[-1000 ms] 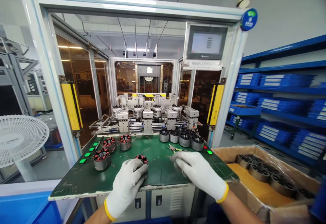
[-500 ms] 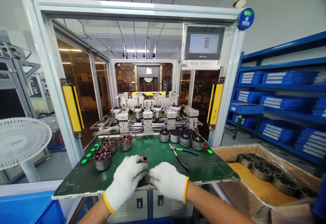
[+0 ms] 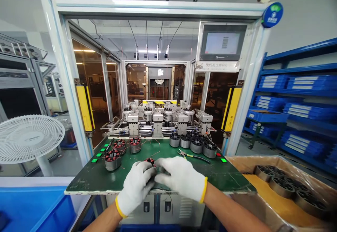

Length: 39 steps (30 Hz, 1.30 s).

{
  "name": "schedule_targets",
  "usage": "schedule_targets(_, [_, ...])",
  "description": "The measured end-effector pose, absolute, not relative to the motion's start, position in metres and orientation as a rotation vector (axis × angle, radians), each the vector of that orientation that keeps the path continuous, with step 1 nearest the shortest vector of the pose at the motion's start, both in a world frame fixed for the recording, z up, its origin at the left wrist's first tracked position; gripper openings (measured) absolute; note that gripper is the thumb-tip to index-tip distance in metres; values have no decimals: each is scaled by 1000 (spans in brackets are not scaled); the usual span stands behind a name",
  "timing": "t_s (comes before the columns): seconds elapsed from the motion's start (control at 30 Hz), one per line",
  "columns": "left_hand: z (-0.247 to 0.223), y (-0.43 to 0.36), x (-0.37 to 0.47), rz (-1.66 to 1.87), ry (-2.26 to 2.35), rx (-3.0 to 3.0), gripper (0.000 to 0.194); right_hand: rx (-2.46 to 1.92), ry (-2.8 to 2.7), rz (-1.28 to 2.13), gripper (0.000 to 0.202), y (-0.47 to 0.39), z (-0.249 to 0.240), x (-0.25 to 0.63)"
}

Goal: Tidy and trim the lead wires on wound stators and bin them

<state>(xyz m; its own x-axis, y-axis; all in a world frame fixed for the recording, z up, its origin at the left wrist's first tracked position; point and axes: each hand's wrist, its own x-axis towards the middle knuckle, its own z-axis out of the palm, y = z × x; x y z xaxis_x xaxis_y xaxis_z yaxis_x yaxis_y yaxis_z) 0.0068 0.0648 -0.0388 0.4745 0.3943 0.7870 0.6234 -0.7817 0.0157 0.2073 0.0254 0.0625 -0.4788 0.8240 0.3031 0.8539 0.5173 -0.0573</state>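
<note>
From where I stand, the person's left hand (image 3: 138,186), white-gloved with a yellow cuff, is wrapped around a red-wound stator (image 3: 150,161) near the front edge of the green worktable (image 3: 89,181). The gloves hide most of that piece. The right hand (image 3: 181,177), gloved the same way, bends its fingers in close beside it; whether they pinch anything, I can't tell. Over to the left sit three more wound stators (image 3: 112,160), loose wire ends about them. Pliers (image 3: 196,157) lie just beyond the right hand, in front of a cluster of unwound stator cores (image 3: 196,145). Behind stands the winding machine (image 3: 158,123), and to the right a cardboard box (image 3: 237,204) holds more cores
</note>
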Motion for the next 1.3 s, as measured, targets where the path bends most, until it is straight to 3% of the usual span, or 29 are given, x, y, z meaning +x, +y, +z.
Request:
schedule_targets(0.17, [-37, 66, 13, -1080, -907, -2412, 17, -1577, -2737, -578, 19, 24, 45, 189])
schedule_targets(0.33, [-9, 61, 15, -879, -1080, -2470, 12, -1661, -2767, -293, 19, 39, 25, 199])
schedule_targets(0.47, [6, 63, 4, -948, -1342, -2454, 64, -1511, -2391, -101, 27, 30, 32, 219])
schedule_targets(0.53, [6, 67, -2, -933, -1498, -2509, 76, -1474, -2052, -175, 33, 12, 36, 223])
schedule_targets(0.73, [-14, 80, 1, -939, -1606, -2688, 69, -1374, -2013, -355, 41, -35, 9, 170])
schedule_targets(1.03, [-32, 86, 14, -1192, -1494, -2539, 50, -1597, -2067, -444, 40, 8, -21, 128])
schedule_targets(1.17, [-28, 81, 17, -1104, -1873, -2581, 51, -1775, -1918, -664, 44, 24, -43, 142])
schedule_targets(1.3, [-14, 74, 24, -957, -2120, -2534, 60, -1955, -1748, -422, 31, 29, -33, 150])
